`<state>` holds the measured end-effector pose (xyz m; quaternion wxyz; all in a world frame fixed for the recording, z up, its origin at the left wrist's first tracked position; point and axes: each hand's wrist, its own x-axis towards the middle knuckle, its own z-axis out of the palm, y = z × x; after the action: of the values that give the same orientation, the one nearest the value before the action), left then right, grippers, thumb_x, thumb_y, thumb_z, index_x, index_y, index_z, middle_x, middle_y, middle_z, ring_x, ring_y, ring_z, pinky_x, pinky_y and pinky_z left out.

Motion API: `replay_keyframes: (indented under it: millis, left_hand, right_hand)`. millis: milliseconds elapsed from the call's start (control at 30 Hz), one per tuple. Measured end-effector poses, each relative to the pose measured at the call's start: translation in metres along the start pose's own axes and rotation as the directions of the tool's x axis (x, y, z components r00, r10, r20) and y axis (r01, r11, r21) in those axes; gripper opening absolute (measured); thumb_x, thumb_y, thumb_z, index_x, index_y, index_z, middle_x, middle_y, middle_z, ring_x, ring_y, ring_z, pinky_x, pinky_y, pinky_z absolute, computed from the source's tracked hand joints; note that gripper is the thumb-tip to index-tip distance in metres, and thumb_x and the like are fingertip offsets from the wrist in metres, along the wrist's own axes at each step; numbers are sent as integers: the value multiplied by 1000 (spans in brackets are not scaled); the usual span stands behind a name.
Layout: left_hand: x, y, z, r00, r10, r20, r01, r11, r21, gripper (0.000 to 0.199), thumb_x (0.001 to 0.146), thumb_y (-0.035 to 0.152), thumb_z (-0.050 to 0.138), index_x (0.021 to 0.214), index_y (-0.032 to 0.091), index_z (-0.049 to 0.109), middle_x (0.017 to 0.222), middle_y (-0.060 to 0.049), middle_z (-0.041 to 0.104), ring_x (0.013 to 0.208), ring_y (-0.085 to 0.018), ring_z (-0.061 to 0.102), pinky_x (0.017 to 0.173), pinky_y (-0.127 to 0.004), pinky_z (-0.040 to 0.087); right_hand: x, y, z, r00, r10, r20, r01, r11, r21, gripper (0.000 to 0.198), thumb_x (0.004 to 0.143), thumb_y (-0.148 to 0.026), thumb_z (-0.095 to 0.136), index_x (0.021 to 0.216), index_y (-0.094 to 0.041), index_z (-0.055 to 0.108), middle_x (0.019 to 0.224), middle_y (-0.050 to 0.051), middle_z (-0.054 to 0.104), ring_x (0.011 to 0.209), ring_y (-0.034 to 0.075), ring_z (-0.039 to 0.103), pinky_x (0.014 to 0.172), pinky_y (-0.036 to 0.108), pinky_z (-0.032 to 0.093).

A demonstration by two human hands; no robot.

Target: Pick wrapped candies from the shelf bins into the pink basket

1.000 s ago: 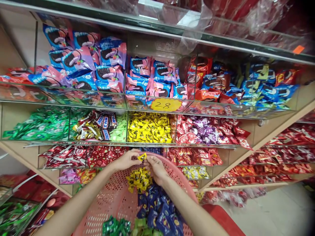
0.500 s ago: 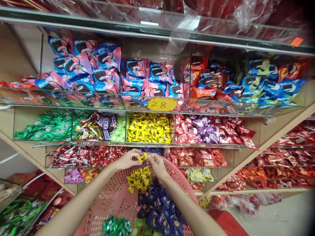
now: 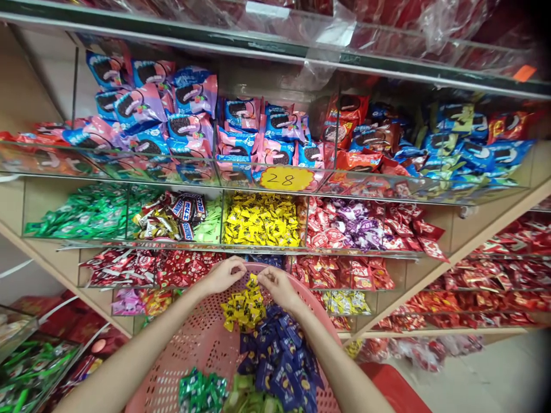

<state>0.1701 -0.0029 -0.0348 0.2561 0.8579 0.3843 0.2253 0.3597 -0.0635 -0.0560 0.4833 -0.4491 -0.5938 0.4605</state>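
Note:
Yellow wrapped candies [image 3: 241,310] lie piled inside a pink perforated plastic basket [image 3: 202,327]. One yellow candy [image 3: 252,281] shows at the pile's top, between my hands and close to my right fingertips. My left hand [image 3: 228,274] is over the basket's far rim, thumb and fingers loosely bent and apart, with nothing visible in them. Opposite it, my right hand [image 3: 276,287] has its fingers curled loosely beside that candy; it does not appear gripped. Dark blue packets [image 3: 279,355], green candies [image 3: 201,390] and olive-green packets [image 3: 249,396] also sit in the basket.
Ahead, a clear-fronted shelf bin [image 3: 262,221] holds many yellow candies. Cookie packs [image 3: 189,123] fill the tier above, behind a yellow price tag [image 3: 287,179]. Red-wrapped sweets [image 3: 340,272] are just beyond the basket. A red object [image 3: 391,387] stands at lower right.
The yellow candy held between both hands has been let go and is lower, at the pile. My hands have moved slightly apart. The view has shifted a little.

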Motion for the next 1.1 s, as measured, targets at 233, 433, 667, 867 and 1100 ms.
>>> replay_keyframes:
  millis: [233, 433, 667, 867, 1100]
  left_hand:
    - [-6, 8, -3, 999, -22, -42, 22, 1000, 12, 22, 79, 33, 44, 77, 21, 62, 105, -1, 61, 94, -14, 56, 84, -25, 40]
    - [-8, 9, -2, 998, -42, -49, 44, 998, 44, 24, 80, 35, 43, 76, 21, 63, 105, 0, 61, 92, -14, 56, 84, -25, 40]
    - [-8, 9, -3, 998, -39, -40, 41, 998, 42, 24, 78, 36, 45, 73, 21, 63, 107, -1, 60, 93, -15, 56, 85, -25, 40]
    - [-8, 7, -3, 998, -39, -39, 40, 999, 21, 22, 77, 35, 46, 72, 21, 63, 108, -1, 60, 93, -15, 57, 86, -25, 40]
    - [-9, 7, -2, 999, -32, -41, 33, 999, 18, 23, 77, 35, 46, 72, 21, 63, 108, -1, 60, 93, -14, 57, 86, -25, 41]
  right_hand:
    - [-11, 3, -2, 981, 61, 187, 1, 948, -317, 20, 73, -35, 56, 63, -18, 56, 50, -4, 50, 48, 9, 42, 48, 20, 29]
    - [-15, 12, -2, 924, 145, 355, 66, 851, -520, 17, 74, -25, 54, 58, -17, 56, 49, -4, 52, 47, 9, 44, 46, 19, 27]
    - [-14, 16, -1, 922, 146, 359, 92, 818, -569, 13, 72, -19, 54, 60, -18, 57, 48, -5, 54, 48, 9, 45, 47, 18, 29]
    - [-16, 23, 4, 920, 184, 346, 93, 754, -650, 13, 71, -12, 49, 63, -19, 56, 43, -6, 48, 48, 9, 48, 53, 18, 31]
    - [-17, 22, 11, 938, 171, 301, 141, 605, -784, 11, 73, -16, 51, 70, -20, 61, 67, 0, 62, 65, 12, 53, 57, 20, 30]
